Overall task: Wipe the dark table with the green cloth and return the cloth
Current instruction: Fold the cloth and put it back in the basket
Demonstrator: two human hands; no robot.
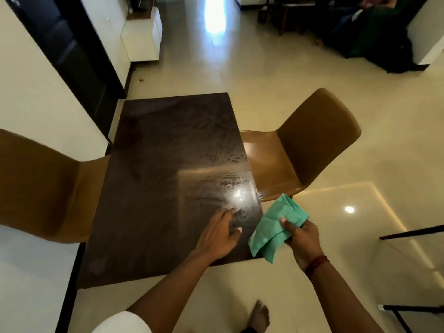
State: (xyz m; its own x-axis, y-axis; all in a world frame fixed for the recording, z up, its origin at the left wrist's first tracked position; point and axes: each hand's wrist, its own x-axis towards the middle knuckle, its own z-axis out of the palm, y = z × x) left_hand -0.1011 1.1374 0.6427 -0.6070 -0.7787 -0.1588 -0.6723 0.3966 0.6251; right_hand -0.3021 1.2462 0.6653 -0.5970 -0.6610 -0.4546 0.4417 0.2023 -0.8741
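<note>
Two brown chairs [300,150] beside dark table [168,164]

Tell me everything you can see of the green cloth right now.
The green cloth is a mint-green, soft-looking fabric, folded into several loose layers. The right hand grips it, thumb on top. It is held at the near right corner of the dark table, partly past the edge; whether it touches the tabletop is unclear. The left hand is apart from it.
</note>
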